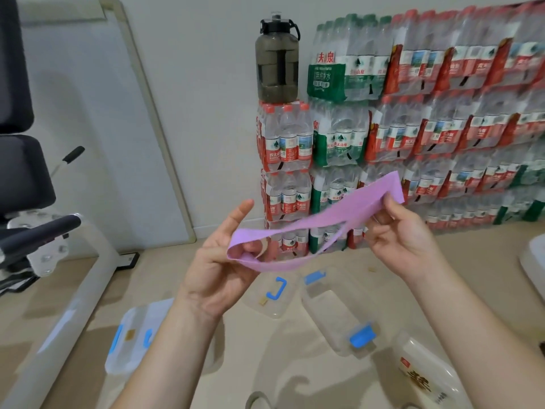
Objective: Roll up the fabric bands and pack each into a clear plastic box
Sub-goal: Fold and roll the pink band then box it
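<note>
A lilac fabric band (312, 222) hangs stretched in the air between both hands, its loop slightly twisted. My left hand (218, 261) pinches its lower left end with thumb and fingers. My right hand (404, 231) grips the upper right end. Below on the floor lies an open clear plastic box (330, 317) with blue clips. Its lid (274, 296) with a blue latch lies just left of it. Another clear box (132, 340) with blue clips sits at the lower left. A third clear container (424, 376) with a printed label lies at the lower right.
Stacked packs of bottled water (413, 128) line the wall ahead, with a dark large bottle (277, 60) on top. A white-framed board (97, 128) leans on the wall at left. A chair and machine frame (35, 225) stand at far left.
</note>
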A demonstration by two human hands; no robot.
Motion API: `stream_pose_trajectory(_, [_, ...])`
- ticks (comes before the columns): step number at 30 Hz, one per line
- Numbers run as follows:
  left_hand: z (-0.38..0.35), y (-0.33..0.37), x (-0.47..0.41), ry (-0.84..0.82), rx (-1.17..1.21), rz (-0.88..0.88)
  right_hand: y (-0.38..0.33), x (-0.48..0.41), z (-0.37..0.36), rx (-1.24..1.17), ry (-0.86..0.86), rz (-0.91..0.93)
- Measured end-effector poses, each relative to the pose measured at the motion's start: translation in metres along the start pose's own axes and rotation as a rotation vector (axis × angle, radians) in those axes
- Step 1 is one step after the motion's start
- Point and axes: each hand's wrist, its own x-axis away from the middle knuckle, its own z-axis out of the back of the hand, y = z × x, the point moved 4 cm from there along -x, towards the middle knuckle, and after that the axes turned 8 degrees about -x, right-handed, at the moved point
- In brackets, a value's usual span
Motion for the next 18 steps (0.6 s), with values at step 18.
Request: stream_pose_trajectory(18, [-0.016, -0.026, -0.009, 0.19, -1.091, -0.192, 0.033, 0.028, -0.032, 1.118, -0.355, 0.119])
